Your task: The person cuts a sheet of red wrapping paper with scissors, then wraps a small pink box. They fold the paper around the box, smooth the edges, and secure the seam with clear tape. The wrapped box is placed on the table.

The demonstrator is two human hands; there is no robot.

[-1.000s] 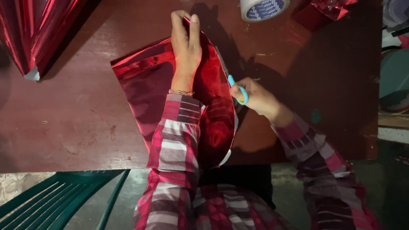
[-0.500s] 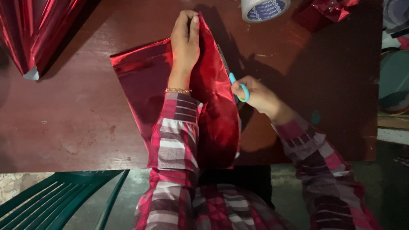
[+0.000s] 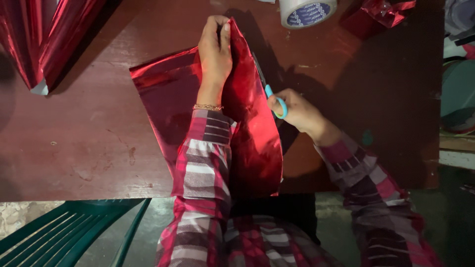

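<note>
While my left hand (image 3: 214, 52) is pinching the glossy red foil sheet (image 3: 168, 94) upright, my right hand's (image 3: 297, 111) fingers are gripping blue-handled scissors (image 3: 275, 101) over the scuffed brown surface (image 3: 84, 138).

Both arms are covered by long plaid sleeves (image 3: 203, 163) checked in red, grey and white; a thin gold bracelet (image 3: 208, 107) is worn just above the left cuff.

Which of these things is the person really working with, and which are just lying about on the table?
In use:
- red foil sheet, pinched at its top by the left hand
- blue-handled scissors, in the right hand

Lying about:
- tape roll
- foil roll
- crumpled red foil
- green chair
</note>
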